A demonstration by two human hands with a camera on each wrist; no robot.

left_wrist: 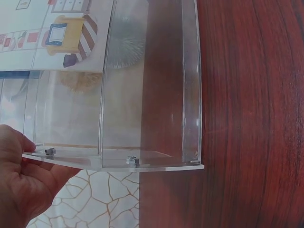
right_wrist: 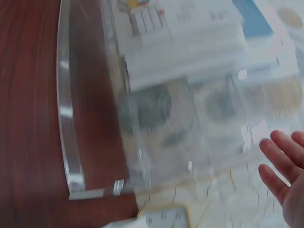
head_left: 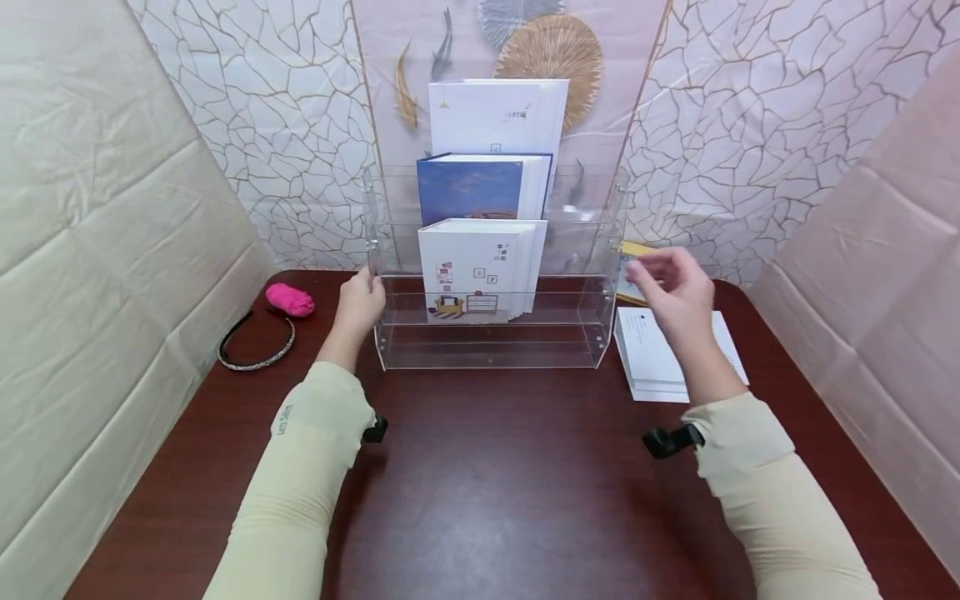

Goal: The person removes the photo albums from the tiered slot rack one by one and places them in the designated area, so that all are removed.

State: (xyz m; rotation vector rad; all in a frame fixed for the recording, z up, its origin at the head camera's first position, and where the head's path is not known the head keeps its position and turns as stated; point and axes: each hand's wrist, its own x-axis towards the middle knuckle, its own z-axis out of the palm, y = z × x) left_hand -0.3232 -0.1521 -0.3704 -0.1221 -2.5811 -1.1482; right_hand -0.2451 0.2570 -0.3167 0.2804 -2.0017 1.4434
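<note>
Pale cream sleeves (head_left: 300, 467) reached in from seven and five o'clock over the dark reddish-brown tabletop (head_left: 491, 467), a black wrist mount (head_left: 670, 442) showing at the right cuff. Taking the bare middle of the tabletop as the clock's centre, the clear acrylic book rack (head_left: 489, 365) stood at twelve o'clock. At about half past ten the left hand (head_left: 358, 310) gripped its side panel, thumb on the inner face and fingers curled round the outside, near the metal bolts (left_wrist: 133, 160) seen in the left wrist view. At two o'clock the right hand (head_left: 681, 296) hung just beside the opposite panel, its fingers loosely bent, spread apart and holding nothing.

Three books stood upright in the rack, one behind another towards twelve: a white book (head_left: 457, 271) with small furniture drawings in front, a blue-covered book (head_left: 468, 190) behind it, and a taller white book (head_left: 480, 112) at the back.

At two o'clock, partly behind the right forearm, some white books (head_left: 648, 360) lay flat, with a yellow-edged book (head_left: 637, 249) just beyond them towards one. Near ten lay a bundle of hot-pink yarn (head_left: 289, 300) and, nearer the camera, a glittery headband (head_left: 258, 365).
</note>
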